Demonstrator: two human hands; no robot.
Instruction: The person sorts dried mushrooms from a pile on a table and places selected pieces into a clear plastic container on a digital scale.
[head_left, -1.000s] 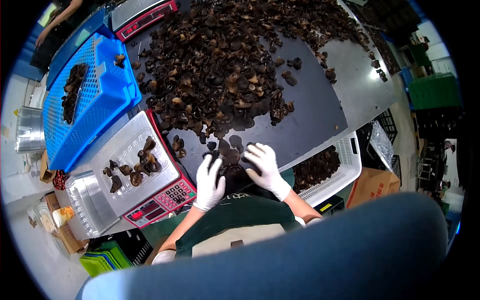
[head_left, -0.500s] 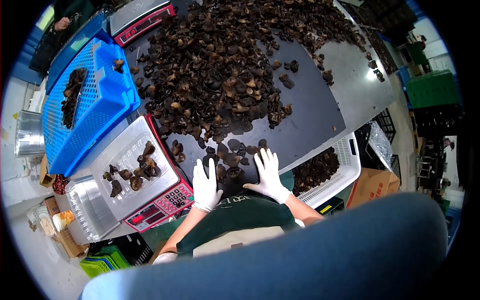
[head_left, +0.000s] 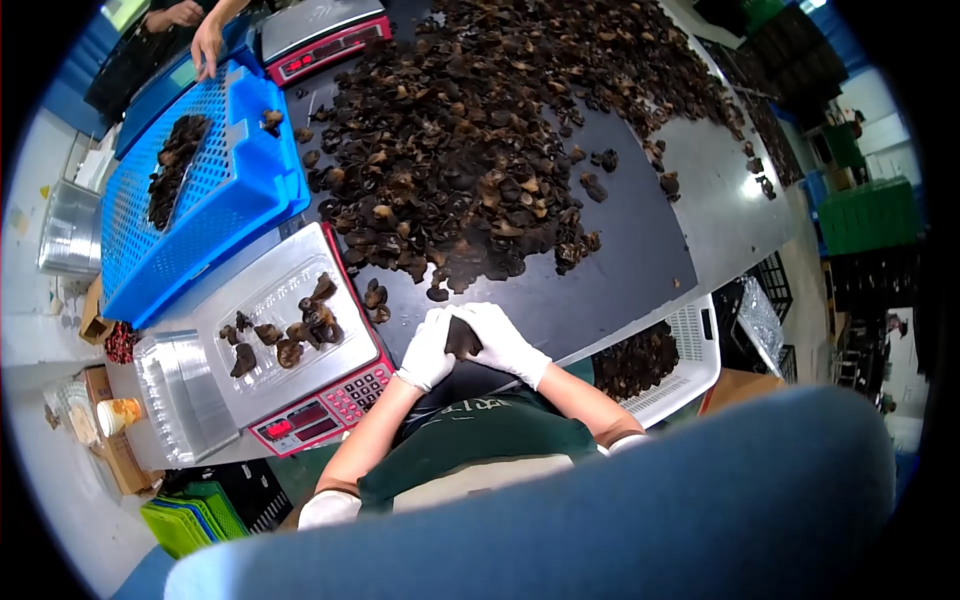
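Observation:
My left hand [head_left: 427, 352] and my right hand [head_left: 500, 342], both in white gloves, meet at the table's near edge. They are cupped around a small clump of dark wood ear mushrooms [head_left: 462, 338], part of which shows between the thumbs. How many pieces are inside is hidden. Just beyond my fingers lies a large heap of wood ear mushrooms [head_left: 450, 190] on the dark tabletop. To the left of my hands, a clear plastic tray [head_left: 262, 305] with several mushroom pieces rests on a red digital scale [head_left: 330, 408].
A blue perforated basket [head_left: 255, 165] at the left bears another tray of mushrooms. Stacked clear trays [head_left: 185, 395] stand below it. A second scale [head_left: 330, 48] is at the back, near another person's hand [head_left: 207, 45]. Right of me is a white crate [head_left: 690, 365] holding mushrooms.
My hands, spread flat and apart before, have come together around mushrooms. The loose pieces near the edge are gathered in. Another person's hand now reaches over the blue basket.

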